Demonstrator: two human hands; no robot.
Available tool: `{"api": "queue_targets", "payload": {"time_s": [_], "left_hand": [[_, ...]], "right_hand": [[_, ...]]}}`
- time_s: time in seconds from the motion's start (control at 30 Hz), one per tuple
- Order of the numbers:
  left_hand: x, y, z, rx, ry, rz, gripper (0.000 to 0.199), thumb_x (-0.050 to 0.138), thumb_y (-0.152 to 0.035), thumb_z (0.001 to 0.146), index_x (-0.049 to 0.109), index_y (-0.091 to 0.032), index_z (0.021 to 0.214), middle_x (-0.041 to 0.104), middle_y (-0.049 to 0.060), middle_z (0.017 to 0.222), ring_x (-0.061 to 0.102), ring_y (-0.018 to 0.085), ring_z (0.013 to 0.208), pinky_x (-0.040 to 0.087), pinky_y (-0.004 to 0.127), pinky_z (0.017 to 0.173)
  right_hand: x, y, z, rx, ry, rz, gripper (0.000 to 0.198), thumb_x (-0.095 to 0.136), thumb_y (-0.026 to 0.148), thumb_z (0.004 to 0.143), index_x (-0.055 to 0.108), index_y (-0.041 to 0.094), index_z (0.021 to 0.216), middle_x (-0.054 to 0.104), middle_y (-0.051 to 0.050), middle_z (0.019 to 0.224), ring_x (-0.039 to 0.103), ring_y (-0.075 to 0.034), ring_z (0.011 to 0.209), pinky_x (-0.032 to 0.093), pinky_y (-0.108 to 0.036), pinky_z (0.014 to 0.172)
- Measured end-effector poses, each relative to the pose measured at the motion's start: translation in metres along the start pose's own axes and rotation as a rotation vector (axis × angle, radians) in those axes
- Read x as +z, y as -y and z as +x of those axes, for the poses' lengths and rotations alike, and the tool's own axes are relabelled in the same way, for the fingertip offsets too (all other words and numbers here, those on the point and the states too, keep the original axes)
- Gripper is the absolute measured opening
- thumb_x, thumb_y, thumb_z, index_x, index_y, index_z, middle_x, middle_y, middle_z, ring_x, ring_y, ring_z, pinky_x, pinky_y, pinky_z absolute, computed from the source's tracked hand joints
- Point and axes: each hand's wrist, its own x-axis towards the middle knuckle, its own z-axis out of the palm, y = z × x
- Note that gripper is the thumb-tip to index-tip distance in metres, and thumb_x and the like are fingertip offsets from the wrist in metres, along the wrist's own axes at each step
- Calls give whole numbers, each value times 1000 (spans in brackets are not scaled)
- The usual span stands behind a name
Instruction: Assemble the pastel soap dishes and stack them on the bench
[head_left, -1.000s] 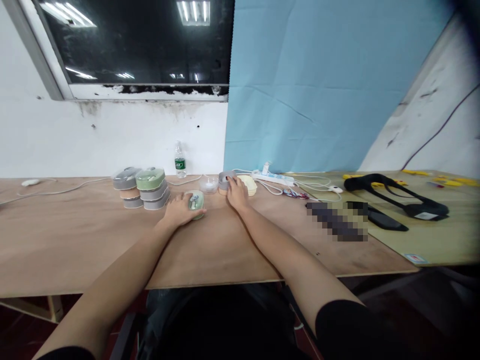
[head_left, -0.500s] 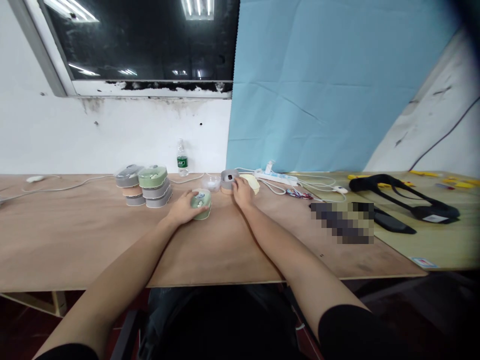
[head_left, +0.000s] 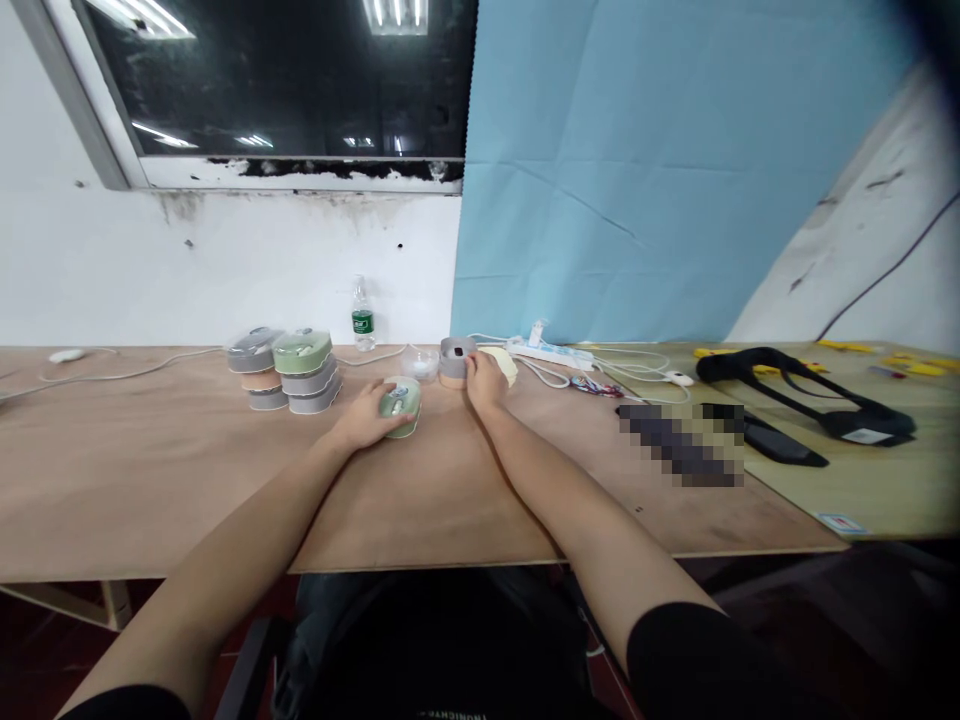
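Note:
A small light-green box [head_left: 401, 404] with a clear lid sits on the table, and my left hand [head_left: 364, 416] is closed around its left and near sides. Farther back, a grey open box [head_left: 455, 350] rests on a peach one [head_left: 451, 379], with a small dark spot inside the grey one. My right hand [head_left: 486, 383] grips the grey box's right side; its fingertips are partly hidden. Clear plastic lids [head_left: 420, 363] lie between the two hands. Pale yellow pieces [head_left: 507, 362] are just behind my right hand.
Two stacks of lidded boxes, one topped grey [head_left: 253, 352] and one topped green [head_left: 302, 352], stand at left. A water bottle [head_left: 363, 318] is by the wall. A power strip [head_left: 551, 353] with white cables lies behind; a black frame-like object [head_left: 817, 390] lies right.
Both hands stay on the same boxes with hardly any movement. The whole view has shifted slightly.

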Motion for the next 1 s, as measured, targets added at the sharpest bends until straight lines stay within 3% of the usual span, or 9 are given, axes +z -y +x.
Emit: {"api": "queue_targets", "payload": {"time_s": [0.5, 0.73, 0.83, 1.0], "left_hand": [[0, 0, 1, 4, -1, -5, 84, 57, -71, 72, 49, -15, 135, 37, 17, 146, 41, 32, 133, 31, 42, 112], [0, -1, 0, 7, -22, -26, 84, 58, -71, 71, 51, -16, 133, 39, 17, 145, 43, 33, 131, 32, 44, 111], [-3, -1, 1, 12, -105, -88, 77, 56, -68, 75, 51, -18, 133, 43, 14, 143, 44, 31, 130, 33, 44, 110], [-3, 0, 6, -15, -373, -322, 67, 41, -61, 89, 42, -18, 141, 45, 12, 144, 39, 28, 135, 28, 43, 113]], "right_hand": [[2, 1, -1, 51, -12, 13, 29, 41, 37, 95, 63, 23, 107, 63, -8, 109, 56, -22, 98, 41, -31, 79], [-1, 2, -5, 32, -34, 23, 37, 38, 38, 95, 55, 22, 124, 55, -11, 126, 54, -24, 110, 44, -35, 88], [-5, 8, -10, -102, -77, 58, 40, 41, 35, 94, 52, 20, 129, 51, -12, 129, 52, -25, 115, 46, -36, 90], [-9, 40, -32, -540, -14, 221, 38, 48, 37, 92, 55, 17, 123, 55, -12, 124, 51, -22, 118, 44, -34, 99]]}}
